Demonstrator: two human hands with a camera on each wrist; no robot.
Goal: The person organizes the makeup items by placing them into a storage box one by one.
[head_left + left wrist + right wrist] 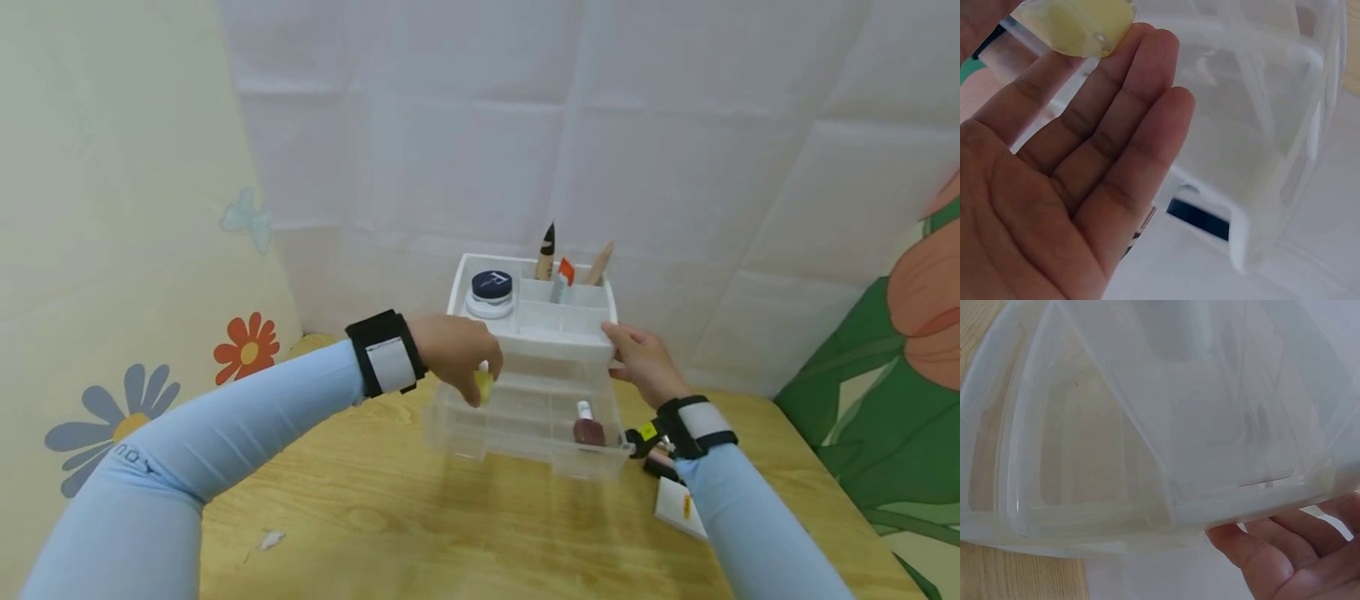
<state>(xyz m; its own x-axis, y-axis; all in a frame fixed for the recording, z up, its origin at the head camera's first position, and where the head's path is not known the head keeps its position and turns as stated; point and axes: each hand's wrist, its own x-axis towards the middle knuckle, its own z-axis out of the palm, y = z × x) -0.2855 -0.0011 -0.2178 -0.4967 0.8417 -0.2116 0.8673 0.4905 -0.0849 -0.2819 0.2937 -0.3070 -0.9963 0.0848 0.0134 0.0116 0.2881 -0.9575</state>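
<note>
A clear plastic tiered organiser box (536, 392) stood on the light wooden table (390, 508), its white top tray (534, 310) raised above the open lower drawer. The right hand (643, 360) pressed relaxed, straight fingers against the tray's right edge. The left hand (453, 354) pinched a small yellow translucent bottle (484, 385) over the drawer's left side, well apart from the dark red nail-polish bottle (588, 427).

We wear pale blue sleeves on both arms; behind the left hand (450, 354) and right hand (645, 362), black wrist straps carry white patches, the right one a yellow-marked clip.
</note>
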